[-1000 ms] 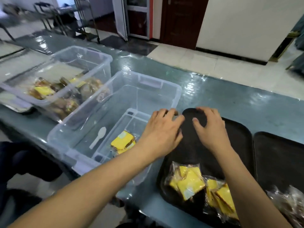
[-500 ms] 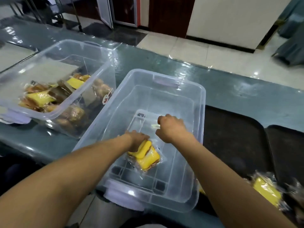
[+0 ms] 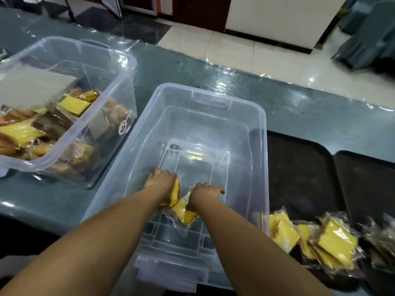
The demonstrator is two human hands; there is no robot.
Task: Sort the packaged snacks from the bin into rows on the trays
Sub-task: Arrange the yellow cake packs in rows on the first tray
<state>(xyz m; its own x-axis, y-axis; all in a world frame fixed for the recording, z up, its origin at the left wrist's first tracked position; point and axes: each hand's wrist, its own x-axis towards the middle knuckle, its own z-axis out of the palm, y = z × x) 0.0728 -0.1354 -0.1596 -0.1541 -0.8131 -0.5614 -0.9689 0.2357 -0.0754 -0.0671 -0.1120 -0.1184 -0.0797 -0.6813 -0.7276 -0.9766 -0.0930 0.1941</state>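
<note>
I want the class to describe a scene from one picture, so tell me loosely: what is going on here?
A person is reaching both bare hands into a nearly empty clear bin. The left hand and right hand are each on a yellow packaged snack at its bottom. A second clear bin to the left holds many more packets. To the right, a black tray already has a row of yellow packets along its near edge.

A glossy grey-green table (image 3: 181, 67) carries two clear plastic bins and two black trays. The left bin (image 3: 119, 86), holding wrapped snacks, stands just beside the middle bin (image 3: 259, 146). To the right lies a black tray (image 3: 299, 167), touching the middle bin, with a second tray (image 3: 367, 174) just beside it.
</note>
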